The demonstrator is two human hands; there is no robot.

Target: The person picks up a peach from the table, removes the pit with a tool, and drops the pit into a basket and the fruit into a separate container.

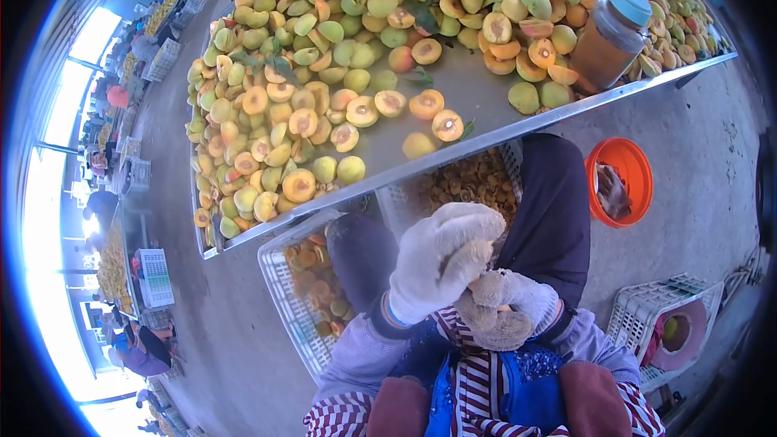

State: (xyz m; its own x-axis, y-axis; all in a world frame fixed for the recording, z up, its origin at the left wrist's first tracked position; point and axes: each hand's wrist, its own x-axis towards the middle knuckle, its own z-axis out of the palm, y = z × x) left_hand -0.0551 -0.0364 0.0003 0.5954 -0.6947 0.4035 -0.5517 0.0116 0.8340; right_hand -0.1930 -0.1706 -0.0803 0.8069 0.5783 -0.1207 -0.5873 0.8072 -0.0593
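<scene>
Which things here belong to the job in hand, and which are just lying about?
In hand: left hand, right hand, both gloved and pressed together; halved fruit on the table; white crate of fruit pieces under them.
Lying about: blue-lidded jar; orange bucket; floor crate.

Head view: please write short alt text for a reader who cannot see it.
Two gloved hands, the left hand above the right hand, meet over the person's lap, in front of a table heaped with halved fruit. A jar stands on it; an orange bowl sits on the floor.
</scene>
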